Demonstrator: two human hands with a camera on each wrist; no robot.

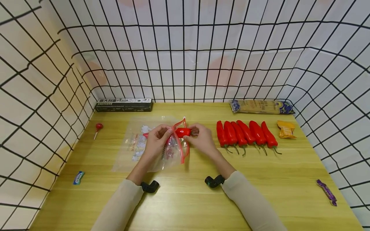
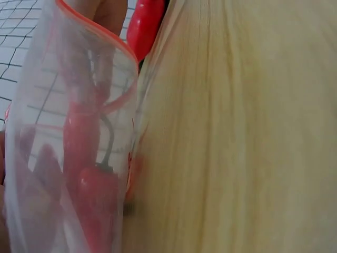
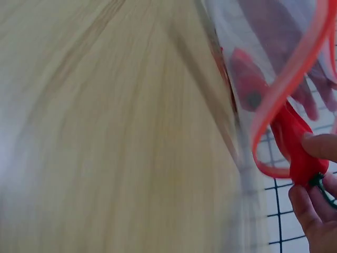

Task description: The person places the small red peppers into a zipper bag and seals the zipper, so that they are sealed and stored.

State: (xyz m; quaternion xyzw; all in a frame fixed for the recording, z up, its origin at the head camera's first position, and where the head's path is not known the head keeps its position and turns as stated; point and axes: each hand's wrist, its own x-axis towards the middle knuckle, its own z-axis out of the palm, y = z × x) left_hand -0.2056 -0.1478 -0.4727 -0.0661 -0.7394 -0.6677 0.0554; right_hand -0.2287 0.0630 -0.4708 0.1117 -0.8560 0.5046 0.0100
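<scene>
My left hand (image 1: 156,141) pinches the edge of a clear zip bag (image 1: 122,155) by its red-trimmed mouth, which gapes to the right. Between the thumb and fingers of my right hand (image 1: 203,140) is a red chili pepper (image 1: 182,132), gripped near its green stem. Its narrow end reaches into the bag's mouth, and the right wrist view shows the pepper (image 3: 296,145) passing the red zip strip (image 3: 292,79). Through the plastic in the left wrist view, another red pepper with a stem (image 2: 99,184) lies inside the bag.
Several red peppers (image 1: 231,133) lie in a row on the right. Behind are a pasta box (image 1: 124,106) and a noodle packet (image 1: 260,107). A lollipop (image 1: 99,126), a small wrapped candy (image 1: 78,177), a yellow packet (image 1: 286,129) and a purple-wrapped candy (image 1: 326,192) sit toward the sides. Black wire mesh surrounds the table.
</scene>
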